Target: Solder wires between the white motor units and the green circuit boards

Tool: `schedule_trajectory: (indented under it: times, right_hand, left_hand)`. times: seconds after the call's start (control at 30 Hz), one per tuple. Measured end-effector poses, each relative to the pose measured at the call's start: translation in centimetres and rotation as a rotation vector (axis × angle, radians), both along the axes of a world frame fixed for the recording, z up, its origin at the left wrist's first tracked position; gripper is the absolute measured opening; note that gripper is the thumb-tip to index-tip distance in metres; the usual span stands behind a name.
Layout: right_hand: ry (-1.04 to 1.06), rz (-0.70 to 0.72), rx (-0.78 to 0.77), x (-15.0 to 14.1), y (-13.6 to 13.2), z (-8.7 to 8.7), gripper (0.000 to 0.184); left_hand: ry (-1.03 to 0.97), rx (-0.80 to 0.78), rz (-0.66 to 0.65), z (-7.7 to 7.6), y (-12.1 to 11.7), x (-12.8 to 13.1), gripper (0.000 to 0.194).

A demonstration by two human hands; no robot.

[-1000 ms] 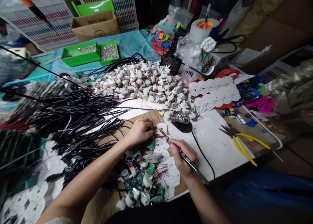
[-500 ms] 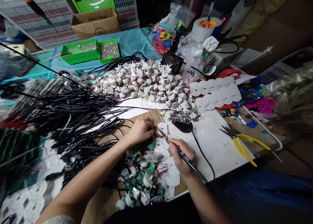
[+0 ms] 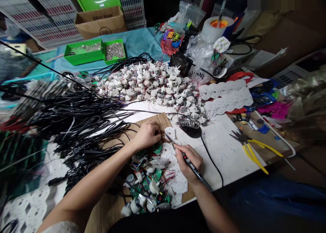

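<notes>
My right hand (image 3: 188,161) is closed round a black soldering iron (image 3: 191,165), held like a pen, with its tip (image 3: 166,136) pointing up-left. My left hand (image 3: 147,134) is closed over thin red wires (image 3: 161,137) on a brown board (image 3: 142,126), its fingertips just left of the iron's tip. White round circuit discs (image 3: 166,151) lie under the tip. Below the hands sits a heap of green circuit boards with small white motors (image 3: 146,189).
A big pile of white motors (image 3: 152,85) lies behind, black cables (image 3: 76,121) spread to the left. A coiled iron stand (image 3: 189,126), yellow-handled pliers (image 3: 251,149), white disc sheets (image 3: 224,95), green screw trays (image 3: 94,53), a small fan (image 3: 179,63) and a tape roll (image 3: 216,27) surround the work spot.
Both hands stay almost still on the wires and the iron. The view has shifted slightly, so everything sits a little higher and further right.
</notes>
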State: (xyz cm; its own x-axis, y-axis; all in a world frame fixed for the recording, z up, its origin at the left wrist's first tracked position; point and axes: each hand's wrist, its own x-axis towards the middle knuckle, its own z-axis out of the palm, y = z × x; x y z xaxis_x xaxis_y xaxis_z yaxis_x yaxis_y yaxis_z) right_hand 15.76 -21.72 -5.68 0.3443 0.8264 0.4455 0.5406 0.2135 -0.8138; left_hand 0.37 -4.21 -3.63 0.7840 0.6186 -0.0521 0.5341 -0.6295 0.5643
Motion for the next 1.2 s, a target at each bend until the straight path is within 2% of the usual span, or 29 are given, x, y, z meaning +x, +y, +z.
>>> schedule_trajectory:
  times: [0.2, 0.53, 1.0, 1.2]
  right_hand:
    - [0.061, -0.059, 0.013, 0.0, 0.1, 0.3, 0.02]
    - [0.041, -0.032, -0.004, -0.1, -0.1, 0.6, 0.019]
    - [-0.002, -0.004, -0.026, 0.2, -0.2, 0.0, 0.02]
    - [-0.081, 0.019, 0.046, -0.1, -0.1, -0.6, 0.022]
  left_hand:
    - [0.013, 0.008, 0.012, 0.4, -0.1, 0.2, 0.012]
    - [0.044, -0.01, 0.076, 0.8, -0.4, 0.5, 0.011]
    - [0.062, -0.025, 0.092, 0.9, -0.5, 0.5, 0.011]
    - [0.064, -0.014, 0.091, 0.9, -0.5, 0.6, 0.011]
